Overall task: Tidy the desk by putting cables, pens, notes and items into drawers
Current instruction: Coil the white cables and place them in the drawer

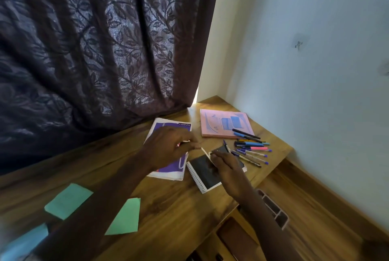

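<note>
- Pens loose on desk, just R of black spiral pad
- my L hand pinches thin white strip over purple notebook
- R hand flat on pad, fingers straight

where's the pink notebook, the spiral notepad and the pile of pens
pink notebook (pixel 221 122): head view, middle of its cover
spiral notepad (pixel 201 169): head view, bare part of its dark cover
pile of pens (pixel 251 148): head view, middle of the pile

Pens right of spiral notebook; notes near left on desk.
</note>
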